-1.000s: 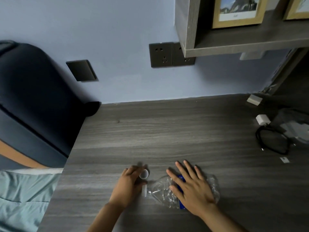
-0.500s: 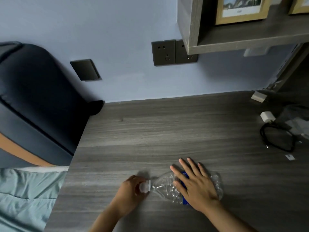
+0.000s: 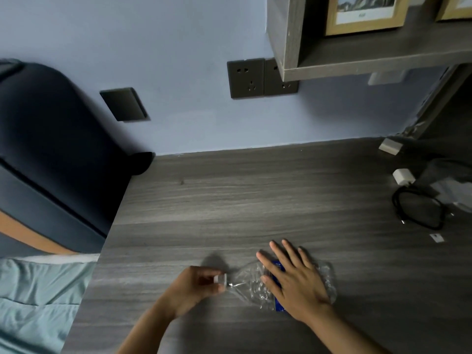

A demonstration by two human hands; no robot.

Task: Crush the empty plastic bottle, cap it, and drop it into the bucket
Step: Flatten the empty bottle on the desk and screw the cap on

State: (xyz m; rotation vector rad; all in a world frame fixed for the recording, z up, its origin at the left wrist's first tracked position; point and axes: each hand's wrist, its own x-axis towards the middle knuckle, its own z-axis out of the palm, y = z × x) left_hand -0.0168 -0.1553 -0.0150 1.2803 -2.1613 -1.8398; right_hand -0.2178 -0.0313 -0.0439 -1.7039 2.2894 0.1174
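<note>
A flattened clear plastic bottle [image 3: 251,286] with a blue label lies on its side on the grey wooden desk [image 3: 255,200], near the front edge, neck pointing left. My right hand [image 3: 293,279] lies flat on the bottle's body, fingers spread, pressing it down. My left hand [image 3: 194,287] pinches the white cap [image 3: 221,280] at the bottle's mouth. No bucket is in view.
A coiled black cable [image 3: 419,210] with a white charger [image 3: 403,176] lies at the desk's right side, beside a small white box [image 3: 389,146]. A shelf [image 3: 370,65] with framed pictures hangs above. A dark padded headboard [image 3: 51,154] and a pale green bed sheet [image 3: 33,300] lie left.
My left hand carried the white cap from beside the bottle's neck onto its mouth. My right hand stayed flat on the bottle.
</note>
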